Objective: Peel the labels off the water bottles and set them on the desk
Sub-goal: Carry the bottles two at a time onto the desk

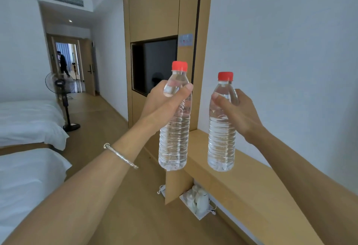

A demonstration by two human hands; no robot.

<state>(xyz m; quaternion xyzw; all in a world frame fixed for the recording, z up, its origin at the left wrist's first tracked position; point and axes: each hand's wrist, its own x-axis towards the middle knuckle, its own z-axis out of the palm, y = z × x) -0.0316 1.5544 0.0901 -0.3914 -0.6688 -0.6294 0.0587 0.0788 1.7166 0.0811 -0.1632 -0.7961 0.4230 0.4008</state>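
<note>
The left grip (pixel 164 101) is clenched round the shoulder of the left bottle (pixel 174 144), a clear, thin-walled plastic water bottle with a red ribbed screw cap (pixel 179 65) standing above the thumb. The right grip (pixel 240 113) holds the right bottle (pixel 221 144) the same way, a matching clear bottle with a red cap (pixel 225 76), thumb across the front and fingers behind. Both bottles hang upright below the grips, in the air and apart from each other. No label shows on either, so the peeling looks done and the step in hand is setting them down.

The light wooden counter (pixel 251 182) lies beneath and beyond the right grip. The left bottle's base seems to hang at or just off the counter's end, though depth is hard to judge here.

To do it well, the left grip should probably carry its bottle further over the wood before lowering. Each base wants to land flat and well in from the edge, with the bottles kept apart so they do not knock. The bodies are ringed with shallow horizontal ribs and look nearly full. The thin walls would likely dent under a hard squeeze, so a firm, light hold at the stiffer shoulder suits them. Each grip should let go only once its base sits steady. The wood looks smooth, so a tilted landing could let a bottle slide or tip.

A thin silver bangle (pixel 120 154) circles the left wrist.
</note>
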